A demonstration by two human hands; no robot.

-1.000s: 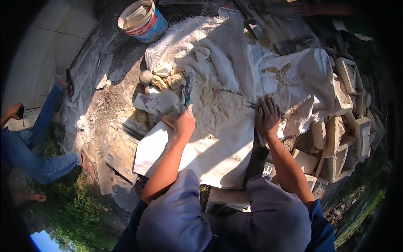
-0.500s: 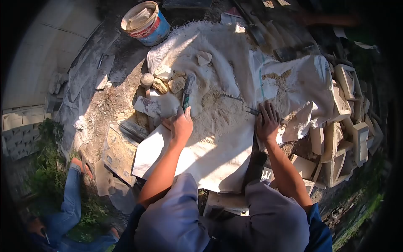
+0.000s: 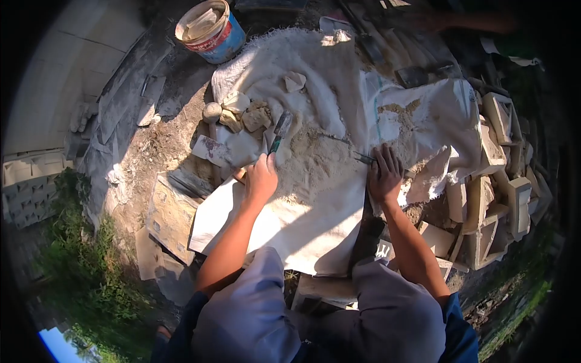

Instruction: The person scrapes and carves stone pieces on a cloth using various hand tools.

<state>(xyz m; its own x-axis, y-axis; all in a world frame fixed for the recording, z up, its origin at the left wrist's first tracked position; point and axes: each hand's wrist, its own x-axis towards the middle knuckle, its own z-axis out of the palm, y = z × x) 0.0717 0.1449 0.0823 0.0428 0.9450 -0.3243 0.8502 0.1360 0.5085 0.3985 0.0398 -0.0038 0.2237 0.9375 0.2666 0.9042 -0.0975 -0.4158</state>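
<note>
My left hand (image 3: 261, 181) is closed around a flat hand tool with a dark metal blade (image 3: 280, 128) and a green patch near the grip. The blade points away from me over a dusty whitish sack (image 3: 308, 233). A short wooden end (image 3: 240, 175) shows beside that hand. My right hand (image 3: 386, 176) lies palm down, fingers stretched out, at the sack's right side. Thin metal prongs (image 3: 364, 157) stick out by its index finger; their other end is hidden. Pale powder (image 3: 321, 160) covers the cloth between both hands.
Rough stones (image 3: 256, 117) and a round-headed mallet (image 3: 212, 112) lie left of the blade. A blue and red bucket (image 3: 219, 42) stands at the back. Stacked pale cast blocks (image 3: 484, 206) line the right. Another person's arm (image 3: 475, 24) shows at the top right.
The tool in my left hand has turned, so its blade looks narrower and tilts right. My right hand stays put. The other person's leg at lower left has mostly left view.
</note>
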